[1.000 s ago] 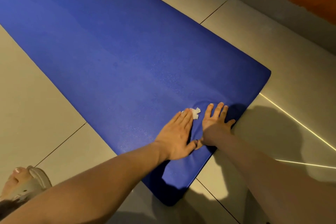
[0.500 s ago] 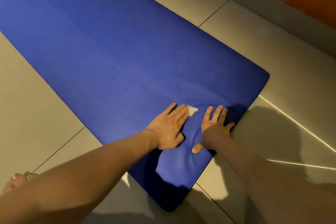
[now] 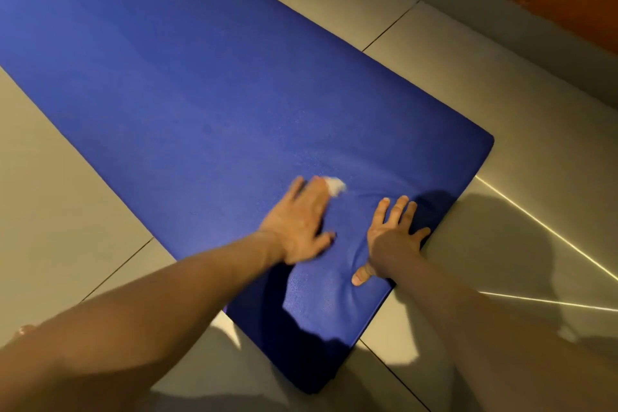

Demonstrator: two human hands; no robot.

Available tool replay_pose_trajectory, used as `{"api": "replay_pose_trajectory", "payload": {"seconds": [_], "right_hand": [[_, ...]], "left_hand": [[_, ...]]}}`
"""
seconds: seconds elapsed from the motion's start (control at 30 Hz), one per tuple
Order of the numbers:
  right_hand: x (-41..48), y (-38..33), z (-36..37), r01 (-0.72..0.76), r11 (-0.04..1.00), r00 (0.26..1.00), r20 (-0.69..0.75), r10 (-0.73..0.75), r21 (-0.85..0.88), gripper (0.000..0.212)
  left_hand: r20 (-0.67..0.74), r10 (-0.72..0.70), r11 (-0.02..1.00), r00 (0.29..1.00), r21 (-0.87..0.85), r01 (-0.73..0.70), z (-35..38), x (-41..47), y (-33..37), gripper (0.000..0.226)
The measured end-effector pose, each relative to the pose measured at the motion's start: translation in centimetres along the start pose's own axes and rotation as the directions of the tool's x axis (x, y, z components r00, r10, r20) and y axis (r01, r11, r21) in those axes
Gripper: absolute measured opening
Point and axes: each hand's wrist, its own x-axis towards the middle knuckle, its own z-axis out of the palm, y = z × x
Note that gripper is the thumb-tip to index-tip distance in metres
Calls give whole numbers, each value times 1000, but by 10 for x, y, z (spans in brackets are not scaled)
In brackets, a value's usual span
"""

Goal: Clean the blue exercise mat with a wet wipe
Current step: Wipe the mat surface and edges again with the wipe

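A: The hands?
B: Left hand (image 3: 297,224) flat, fingers straight, pressing a small white wipe (image 3: 336,185) onto the mat (image 3: 200,94); right hand (image 3: 394,234) spread open, pinning the mat's near end to the tiled floor (image 3: 501,104)
A: Handling?
B: Likely soft and grippy, the mat wrinkles between the palms; the limp wipe needs flat fingertip pressure, not a pinch

One blue mat (image 3: 200,94) runs from the upper left to the lower right of the frame. One white wipe (image 3: 336,185) shows near the centre. There are two hands, the left hand (image 3: 301,224) and the right hand (image 3: 393,237), each on a bare forearm. Two thin light streaks (image 3: 548,230) cross the floor (image 3: 501,104) at right. One blurred shape (image 3: 25,330) at the lower left edge is possibly a toe.
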Motion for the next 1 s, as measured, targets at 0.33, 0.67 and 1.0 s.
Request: {"api": "replay_pose_trajectory", "payload": {"seconds": [0.33,0.67,1.0], "right_hand": [[2,0,3,-8,1000,1000,-17,8,9,175],[0,2,4,17,1000,999,-33,-16,26,176],[-3,2,2,-1,999,999,-35,2,33,173]], "left_hand": [[49,87,991,995,-108,-81,1,19,34,90],[100,-376,924,921,-39,381,-10,21,-69,111],[113,136,991,984,-15,-135,21,-35,53,89]]}}
